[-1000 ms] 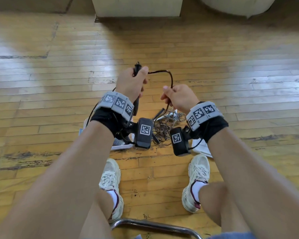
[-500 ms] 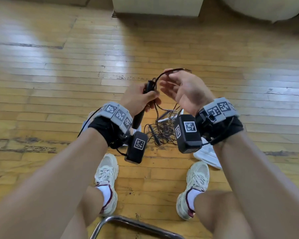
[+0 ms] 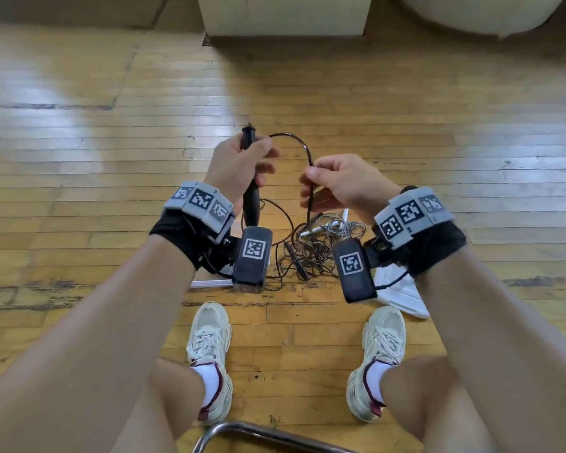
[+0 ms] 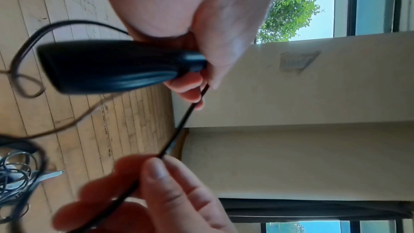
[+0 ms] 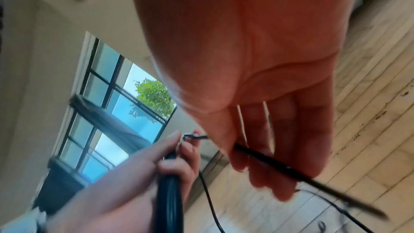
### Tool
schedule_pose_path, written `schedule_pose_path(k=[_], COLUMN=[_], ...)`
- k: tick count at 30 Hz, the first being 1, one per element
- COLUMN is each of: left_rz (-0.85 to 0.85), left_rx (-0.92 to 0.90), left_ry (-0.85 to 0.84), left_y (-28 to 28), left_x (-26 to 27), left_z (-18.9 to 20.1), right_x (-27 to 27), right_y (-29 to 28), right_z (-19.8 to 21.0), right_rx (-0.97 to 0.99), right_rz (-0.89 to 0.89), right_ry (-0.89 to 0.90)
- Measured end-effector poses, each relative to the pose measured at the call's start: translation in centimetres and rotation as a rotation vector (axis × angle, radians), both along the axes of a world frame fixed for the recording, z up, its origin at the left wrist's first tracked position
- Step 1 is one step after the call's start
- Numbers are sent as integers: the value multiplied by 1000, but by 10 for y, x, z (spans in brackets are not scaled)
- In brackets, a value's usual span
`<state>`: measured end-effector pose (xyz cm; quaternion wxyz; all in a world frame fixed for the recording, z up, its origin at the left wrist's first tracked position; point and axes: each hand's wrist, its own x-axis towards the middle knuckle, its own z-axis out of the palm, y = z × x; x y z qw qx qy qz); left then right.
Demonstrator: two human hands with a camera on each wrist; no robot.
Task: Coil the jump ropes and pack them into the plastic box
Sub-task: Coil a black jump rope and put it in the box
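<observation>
A black handle (image 3: 251, 197) and its black cord (image 3: 296, 142) are showing against a honey-yellow plank floor (image 3: 406, 132) that is wearing dark scuffs. Just past the handle, grey-silver cords (image 3: 337, 227) are glinting in a tangle. Grey wrist bands (image 3: 199, 201) are carrying black-and-white square codes. Nearer than the handle, cream shoes (image 3: 209, 335) with maroon trim are showing beside white socks (image 3: 211, 380).

The right hand (image 5: 257, 77) pinches the black cord (image 5: 291, 171) between thumb and curled fingers. Beyond it, the left hand (image 5: 156, 166) grips the black handle (image 5: 169, 192). A window (image 5: 116, 112) lies behind the left hand.
</observation>
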<state>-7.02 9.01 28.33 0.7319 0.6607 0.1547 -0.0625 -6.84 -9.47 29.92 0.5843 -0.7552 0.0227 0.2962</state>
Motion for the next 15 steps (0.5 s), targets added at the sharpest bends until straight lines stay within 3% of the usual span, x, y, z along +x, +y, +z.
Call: schedule_pose_path(k=[5,8,11,15], left_rz=[-392,-407,-239,-6], left_rx=[178,283,175,-96], left_ry=[70,6,-54,-102], left_y=[-6,-10,-8,0], left_x=[-3,-3,1,10], left_z=[0,-1,3,12], right_x=[19,27,31,19], right_y=[1,2,11,26], right_z=[2,-2,-7,-8], right_rx=[604,792,625,16], right_rz=[-448,-542,-390,186], right_ry=[72,111,71,-52])
